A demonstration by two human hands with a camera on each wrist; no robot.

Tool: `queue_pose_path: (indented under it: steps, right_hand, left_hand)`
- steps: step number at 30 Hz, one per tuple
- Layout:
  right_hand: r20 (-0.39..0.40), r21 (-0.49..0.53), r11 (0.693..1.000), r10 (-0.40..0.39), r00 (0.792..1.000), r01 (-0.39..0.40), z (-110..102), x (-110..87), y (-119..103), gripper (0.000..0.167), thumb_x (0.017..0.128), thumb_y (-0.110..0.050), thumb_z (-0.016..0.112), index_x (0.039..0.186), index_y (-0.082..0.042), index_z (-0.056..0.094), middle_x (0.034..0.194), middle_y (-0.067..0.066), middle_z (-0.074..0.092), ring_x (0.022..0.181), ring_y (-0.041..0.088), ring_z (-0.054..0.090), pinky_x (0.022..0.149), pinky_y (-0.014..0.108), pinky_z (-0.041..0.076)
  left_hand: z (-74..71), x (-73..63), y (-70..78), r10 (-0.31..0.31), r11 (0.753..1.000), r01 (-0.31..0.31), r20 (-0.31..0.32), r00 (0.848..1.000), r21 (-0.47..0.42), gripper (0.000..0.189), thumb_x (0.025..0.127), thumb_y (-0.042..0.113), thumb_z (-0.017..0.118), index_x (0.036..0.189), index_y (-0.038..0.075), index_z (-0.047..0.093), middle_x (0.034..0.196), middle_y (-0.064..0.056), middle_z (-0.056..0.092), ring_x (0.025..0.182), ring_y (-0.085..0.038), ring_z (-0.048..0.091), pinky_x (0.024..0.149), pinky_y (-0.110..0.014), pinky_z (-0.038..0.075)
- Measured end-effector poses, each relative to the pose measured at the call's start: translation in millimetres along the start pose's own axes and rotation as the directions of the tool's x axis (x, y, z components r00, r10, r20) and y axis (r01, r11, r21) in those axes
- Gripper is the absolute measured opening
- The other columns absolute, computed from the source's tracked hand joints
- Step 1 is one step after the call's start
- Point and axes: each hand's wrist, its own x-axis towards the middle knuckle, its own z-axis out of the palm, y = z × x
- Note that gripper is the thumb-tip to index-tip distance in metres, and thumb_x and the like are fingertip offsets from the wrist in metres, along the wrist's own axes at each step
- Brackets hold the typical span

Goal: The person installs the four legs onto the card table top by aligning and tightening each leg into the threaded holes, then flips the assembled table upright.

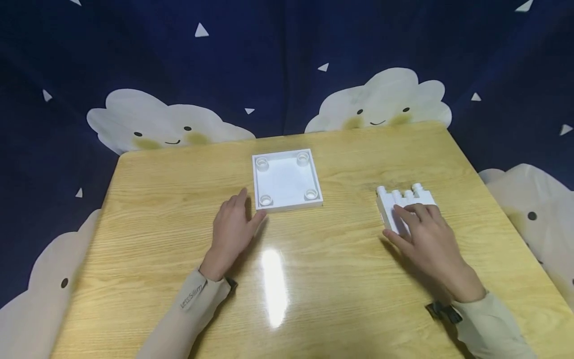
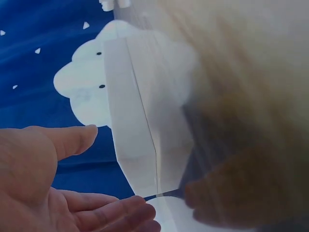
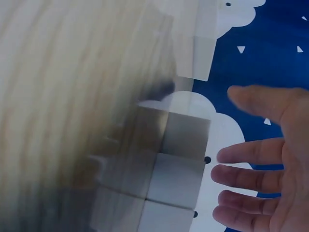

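I logged the left hand and right hand with fingers released, beside the white tray near the far edge of the desk and the white blocks toward its right edge; likely a reach, next calling for a grasp.

The right fingers hide part of the white studded block.

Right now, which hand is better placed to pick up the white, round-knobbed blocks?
Most likely the right hand: it is close against the white, round-knobbed blocks, while the left hand is farther off, beside the square white tray with four corner studs.
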Motion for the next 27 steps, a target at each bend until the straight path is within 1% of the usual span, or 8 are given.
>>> queue_pose_path:
  steps: [1,3,6,8,12,16,24,27]
  right_hand:
    - [-0.006,-0.012,1.0,0.0,1.0,0.0,0.9,-0.9,0.9,0.077,0.106,-0.069,0.056,0.12,0.005,0.075,0.109,0.028,0.066,0.1,0.05,0.058,0.074,0.065,0.053]
    - [-0.003,-0.038,0.999,0.0,1.0,-0.001,2.3,-2.5,2.1,0.067,0.103,-0.062,0.066,0.113,0.004,0.077,0.101,0.024,0.064,0.091,0.047,0.056,0.066,0.061,0.052]
    - [0.017,-0.064,0.998,0.005,1.0,-0.003,4.1,-4.0,2.8,0.045,0.088,-0.038,0.088,0.106,0.002,0.078,0.094,0.02,0.062,0.084,0.044,0.054,0.059,0.058,0.051]
    - [0.023,-0.081,0.997,0.0,1.0,0.002,5.3,-3.8,2.8,0.041,0.079,-0.027,0.093,0.104,0.001,0.077,0.091,0.019,0.061,0.081,0.043,0.054,0.056,0.058,0.051]
    - [0.007,-0.114,0.993,-0.032,0.999,0.033,7.0,-1.5,3.0,0.037,0.078,-0.025,0.092,0.099,0.001,0.075,0.087,0.019,0.062,0.075,0.043,0.055,0.053,0.056,0.051]
    - [-0.009,-0.131,0.99,-0.048,0.999,0.047,7.7,3.2,-0.2,0.035,0.078,-0.025,0.091,0.096,-0.001,0.073,0.083,0.016,0.061,0.073,0.041,0.057,0.05,0.054,0.05]
    - [-0.003,-0.095,0.992,-0.083,0.997,0.083,13.2,8.2,-15.4,0.042,0.077,-0.026,0.095,0.104,0.001,0.078,0.087,0.017,0.067,0.071,0.038,0.061,0.048,0.051,0.052]
    - [0.005,-0.1,0.993,-0.065,0.998,0.065,14.2,7.3,-17.6,0.048,0.074,-0.028,0.097,0.107,-0.001,0.076,0.085,0.016,0.067,0.068,0.037,0.062,0.043,0.049,0.049]
  left_hand:
    - [1.1,2.3,0.9,0.004,1.0,-0.004,-0.007,1.0,0.004,0.079,0.104,0.037,0.077,0.155,-0.015,0.046,0.144,-0.037,0.06,0.131,-0.055,0.059,0.107,-0.065,0.05]
    - [3.0,5.5,2.8,0.016,1.0,-0.016,-0.021,1.0,0.009,0.078,0.103,0.034,0.078,0.152,-0.018,0.048,0.14,-0.039,0.062,0.128,-0.056,0.061,0.105,-0.065,0.051]
    - [6.1,8.9,4.3,0.041,0.999,-0.04,-0.047,0.998,0.022,0.073,0.101,0.029,0.081,0.147,-0.02,0.052,0.133,-0.039,0.065,0.122,-0.055,0.064,0.1,-0.064,0.054]
    - [8.0,10.9,5.2,0.065,0.998,-0.063,-0.067,0.996,0.031,0.067,0.1,0.024,0.082,0.145,-0.019,0.055,0.128,-0.037,0.068,0.117,-0.053,0.067,0.096,-0.063,0.056]
    - [11.1,13.6,6.6,0.115,0.992,-0.108,-0.099,0.988,0.07,0.051,0.1,0.017,0.082,0.138,-0.012,0.066,0.117,-0.032,0.073,0.104,-0.048,0.072,0.086,-0.06,0.059]
    - [10.8,14.3,7.7,0.129,0.988,-0.119,-0.103,0.986,0.098,0.04,0.1,0.013,0.081,0.133,-0.008,0.072,0.116,-0.029,0.075,0.103,-0.046,0.074,0.085,-0.058,0.06]
    - [10.0,14.3,11.5,0.124,0.985,-0.109,-0.115,0.986,0.134,0.038,0.099,0.014,0.083,0.13,-0.005,0.074,0.119,-0.026,0.077,0.102,-0.044,0.075,0.086,-0.056,0.06]
    - [11.5,14.6,12.6,0.128,0.983,-0.112,-0.112,0.985,0.143,0.037,0.098,0.015,0.084,0.129,-0.004,0.076,0.119,-0.025,0.077,0.1,-0.044,0.075,0.085,-0.056,0.06]
